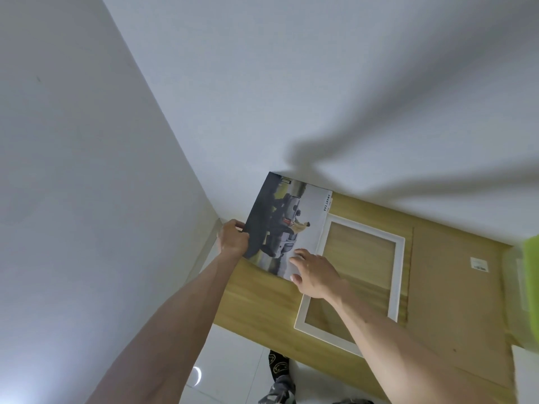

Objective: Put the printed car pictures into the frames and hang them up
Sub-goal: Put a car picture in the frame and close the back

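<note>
Car picture [284,228] sits at the table's [262,298] ten o'clock corner, your left hand [233,239] pinching its far edge, right hand [313,275] flat on it; next, slide it toward three o'clock, squarely onto the white frame [398,275].

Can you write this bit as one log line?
left hand: grips print | right hand: presses print | frame: empty on table
</note>
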{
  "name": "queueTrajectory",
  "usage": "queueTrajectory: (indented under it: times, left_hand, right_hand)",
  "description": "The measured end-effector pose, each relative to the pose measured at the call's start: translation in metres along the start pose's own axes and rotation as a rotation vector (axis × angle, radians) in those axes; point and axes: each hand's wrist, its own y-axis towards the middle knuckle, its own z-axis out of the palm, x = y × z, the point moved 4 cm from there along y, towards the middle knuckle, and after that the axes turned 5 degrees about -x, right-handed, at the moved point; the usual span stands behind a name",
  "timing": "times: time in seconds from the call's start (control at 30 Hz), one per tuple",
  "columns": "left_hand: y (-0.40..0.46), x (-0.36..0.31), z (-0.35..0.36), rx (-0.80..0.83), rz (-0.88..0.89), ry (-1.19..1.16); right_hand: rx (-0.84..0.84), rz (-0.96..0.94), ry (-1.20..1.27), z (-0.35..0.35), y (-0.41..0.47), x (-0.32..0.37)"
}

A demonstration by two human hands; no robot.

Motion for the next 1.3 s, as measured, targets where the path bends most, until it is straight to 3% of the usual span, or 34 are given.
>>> queueTrajectory:
  times: [0.13, 0.27, 0.5, 0.7, 0.8, 0.9, 1.0, 1.17, 1.3]
  left_hand:
    - [-0.007, -0.001, -0.012, 0.024, -0.043, -0.195]
    - [-0.024, -0.012, -0.029, 0.053, -0.008, -0.336]
    - [-0.073, -0.059, -0.054, 0.192, 0.118, -0.618]
    - [-0.118, -0.099, -0.033, 0.418, 0.321, -0.454]
    - [-0.141, -0.114, -0.015, 0.496, 0.39, -0.42]
    - [-0.142, -0.115, 0.003, 0.385, 0.357, -0.372]
    - [-0.128, -0.105, 0.023, 0.243, 0.306, -0.265]
    - [-0.13, -0.093, 0.042, 0.34, 0.136, -0.221]
    - [-0.13, -0.084, 0.063, 0.354, 0.114, -0.169]
  right_hand:
    - [-0.012, 0.071, 0.133, -0.012, 0.003, 0.0]
    - [-0.137, 0.124, 0.3, -0.04, 0.013, 0.008]
    - [-0.424, 0.252, 0.835, -0.123, 0.015, 0.024]
    - [-0.615, 0.495, 1.077, -0.161, -0.006, -0.007]
    - [-0.69, 0.6, 1.066, -0.165, -0.034, -0.034]
    - [-0.728, 0.665, 1.077, -0.159, -0.063, -0.066]
    - [-0.7, 0.67, 1.323, -0.143, -0.093, -0.091]
    - [-0.636, 0.748, 1.486, -0.1, -0.135, -0.13]
    - [-0.605, 0.833, 1.402, -0.062, -0.151, -0.148]
